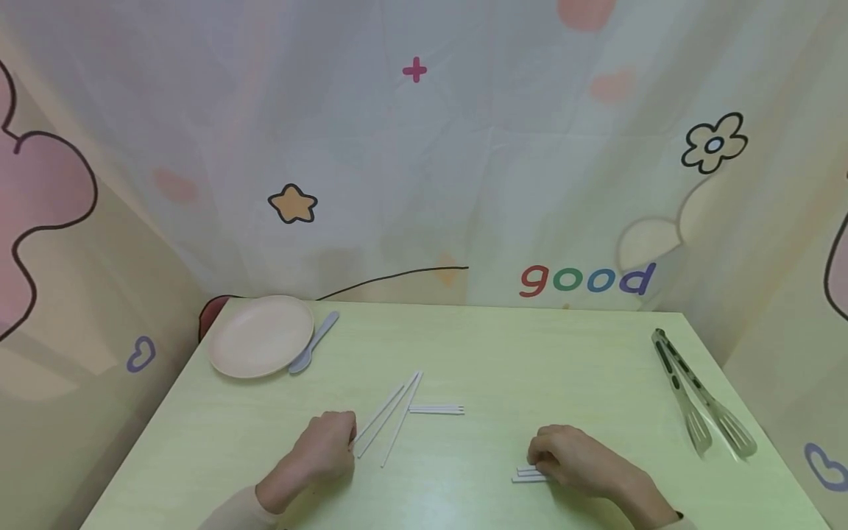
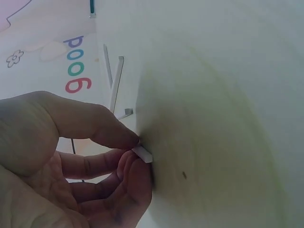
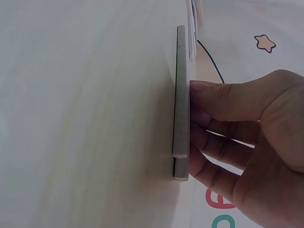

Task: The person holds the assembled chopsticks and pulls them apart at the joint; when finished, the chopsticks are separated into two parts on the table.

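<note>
My left hand is at the lower left of the head view, pinching the near end of a thin, long white stick. The left wrist view shows the stick's squared end between thumb and fingertips, close over the table. Two more long white sticks lie slantwise beside it. On the right, my right hand has curled fingers and thumb at a small group of short white sticks. Seen from the right wrist, these sticks lie side by side, partly hiding the fingertips.
Several short white sticks lie together mid-table, near the long ones. At the back left, a pale round plate sits next to a grey-blue spoon. Metal tongs lie near the right edge. A patterned curtain hangs behind.
</note>
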Tool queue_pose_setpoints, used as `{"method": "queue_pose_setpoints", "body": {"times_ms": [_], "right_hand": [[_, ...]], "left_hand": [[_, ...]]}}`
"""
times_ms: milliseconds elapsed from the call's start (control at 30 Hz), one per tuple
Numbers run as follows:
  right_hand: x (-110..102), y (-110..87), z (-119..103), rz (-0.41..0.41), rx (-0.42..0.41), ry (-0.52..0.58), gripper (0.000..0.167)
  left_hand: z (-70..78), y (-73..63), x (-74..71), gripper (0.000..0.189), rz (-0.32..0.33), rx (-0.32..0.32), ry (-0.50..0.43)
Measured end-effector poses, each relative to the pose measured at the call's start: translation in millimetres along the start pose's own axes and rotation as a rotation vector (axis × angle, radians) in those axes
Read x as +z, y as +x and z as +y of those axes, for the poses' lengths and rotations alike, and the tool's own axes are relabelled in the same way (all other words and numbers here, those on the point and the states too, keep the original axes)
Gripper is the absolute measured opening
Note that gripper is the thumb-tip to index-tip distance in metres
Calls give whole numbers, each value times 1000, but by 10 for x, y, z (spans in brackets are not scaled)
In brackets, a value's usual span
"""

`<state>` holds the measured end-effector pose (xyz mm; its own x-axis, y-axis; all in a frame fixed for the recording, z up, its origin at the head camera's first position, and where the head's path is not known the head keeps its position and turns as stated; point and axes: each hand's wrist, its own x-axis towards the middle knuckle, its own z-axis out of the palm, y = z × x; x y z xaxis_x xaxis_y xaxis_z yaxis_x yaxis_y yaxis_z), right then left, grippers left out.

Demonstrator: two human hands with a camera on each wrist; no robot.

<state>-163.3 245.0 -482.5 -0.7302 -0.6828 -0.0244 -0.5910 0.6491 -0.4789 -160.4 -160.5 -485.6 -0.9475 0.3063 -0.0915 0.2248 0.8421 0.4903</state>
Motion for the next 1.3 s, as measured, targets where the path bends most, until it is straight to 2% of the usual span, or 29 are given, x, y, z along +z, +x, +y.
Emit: {"method": "queue_pose_setpoints", "body": {"times_ms": [233, 500, 733, 1033, 1300], "right_hand": [[-9, 3, -5, -11, 11, 7, 17], [-17, 19, 5, -28, 0, 4, 18], [-33, 19, 11, -34, -4, 5, 16], [-111, 16, 17, 40, -47, -16, 14], [-251, 43, -9, 95, -15, -63, 16]], "left_hand": [[23, 7, 14, 24, 11, -23, 16], [-28, 32, 36, 24, 33, -26, 3], [-31, 59, -7, 23, 45, -33, 22], [-41, 95, -107, 24, 84, -32, 9], [-25, 191, -254, 19, 145, 4, 54]]}}
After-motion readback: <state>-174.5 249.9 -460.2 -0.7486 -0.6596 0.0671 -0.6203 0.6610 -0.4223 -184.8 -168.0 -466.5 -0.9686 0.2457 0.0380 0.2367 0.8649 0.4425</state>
